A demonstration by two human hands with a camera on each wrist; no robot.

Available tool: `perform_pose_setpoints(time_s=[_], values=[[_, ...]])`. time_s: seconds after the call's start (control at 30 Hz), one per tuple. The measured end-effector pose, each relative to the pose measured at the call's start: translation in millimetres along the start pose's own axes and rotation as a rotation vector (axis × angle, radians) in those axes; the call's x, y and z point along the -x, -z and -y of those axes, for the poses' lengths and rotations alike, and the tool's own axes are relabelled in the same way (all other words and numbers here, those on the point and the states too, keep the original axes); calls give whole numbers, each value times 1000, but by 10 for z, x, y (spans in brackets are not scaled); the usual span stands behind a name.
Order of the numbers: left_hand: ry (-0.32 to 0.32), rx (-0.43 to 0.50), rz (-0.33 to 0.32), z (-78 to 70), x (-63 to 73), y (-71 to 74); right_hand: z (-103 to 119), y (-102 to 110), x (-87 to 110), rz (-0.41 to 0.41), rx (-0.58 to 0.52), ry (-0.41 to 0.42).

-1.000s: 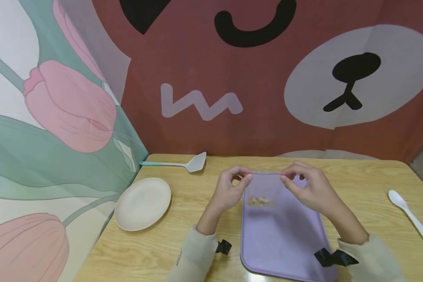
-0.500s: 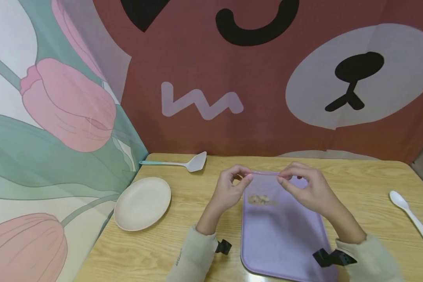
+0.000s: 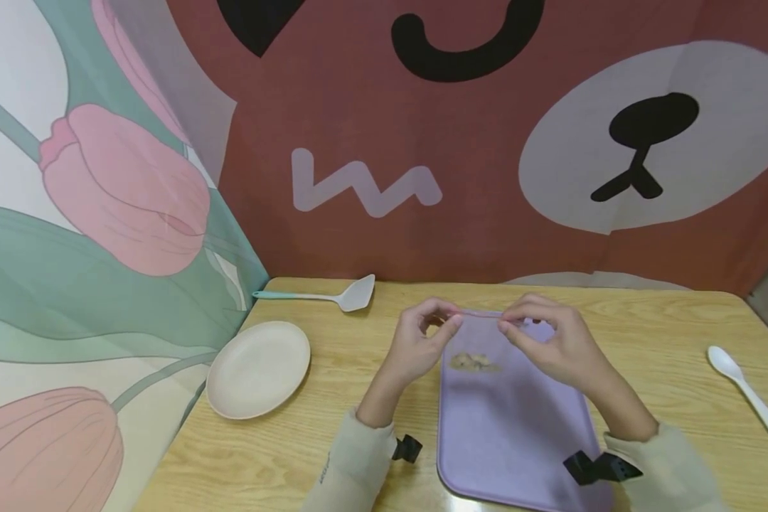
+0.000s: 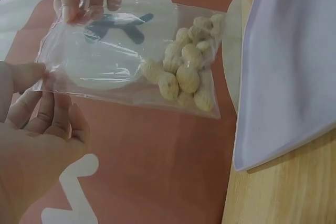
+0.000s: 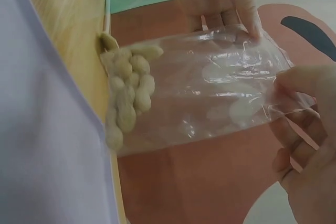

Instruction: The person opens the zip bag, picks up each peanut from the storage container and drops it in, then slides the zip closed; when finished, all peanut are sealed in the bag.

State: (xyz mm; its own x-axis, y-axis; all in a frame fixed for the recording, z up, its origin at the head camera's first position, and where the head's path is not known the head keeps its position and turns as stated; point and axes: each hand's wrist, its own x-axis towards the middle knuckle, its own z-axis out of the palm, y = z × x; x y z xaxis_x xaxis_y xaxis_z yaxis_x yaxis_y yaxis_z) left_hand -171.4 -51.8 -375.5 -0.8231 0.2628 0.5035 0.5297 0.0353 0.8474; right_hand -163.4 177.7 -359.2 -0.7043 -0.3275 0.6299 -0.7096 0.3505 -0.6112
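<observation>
A clear plastic zip bag (image 4: 115, 51) hangs between both hands above a lilac tray (image 3: 505, 455). Unshelled peanuts (image 4: 186, 72) lie gathered at its bottom. Along the top edge runs a thin reddish line, best seen in the head view. My left hand (image 3: 417, 336) pinches one end of that edge between thumb and fingers. At the other end, my right hand (image 3: 555, 345) pinches it the same way, a short stretch of edge between them. Whether the bag's mouth is sealed, I cannot tell.
A cream plate (image 3: 259, 370) stands left of the tray, with a white spatula (image 3: 357, 294) with a teal handle behind it. On the far right lies a white spoon (image 3: 745, 395). A printed cloth (image 3: 358, 242) hangs at the table's back edge.
My right hand has slid a little to the left along the bag's top edge, and my left fingertips have shifted slightly right. The stretch between them is shorter.
</observation>
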Motion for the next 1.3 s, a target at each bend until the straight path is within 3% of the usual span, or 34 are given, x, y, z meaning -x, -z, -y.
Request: perform_pose_setpoints(time_s=[0.27,0.77,1.07,1.3], values=[[-70,46,56,-4,-24,-66,20,20,8,-9,-2,-6],[-76,-38,19,-40,-21,-135,35,-31,4,-9,18,11],[-74,-54,36,-395,-24,-147,71,-56,-32,1,-13,27],[-80,-50,55,-411,-23,-175,89,-57,-17,-13,-18,44]])
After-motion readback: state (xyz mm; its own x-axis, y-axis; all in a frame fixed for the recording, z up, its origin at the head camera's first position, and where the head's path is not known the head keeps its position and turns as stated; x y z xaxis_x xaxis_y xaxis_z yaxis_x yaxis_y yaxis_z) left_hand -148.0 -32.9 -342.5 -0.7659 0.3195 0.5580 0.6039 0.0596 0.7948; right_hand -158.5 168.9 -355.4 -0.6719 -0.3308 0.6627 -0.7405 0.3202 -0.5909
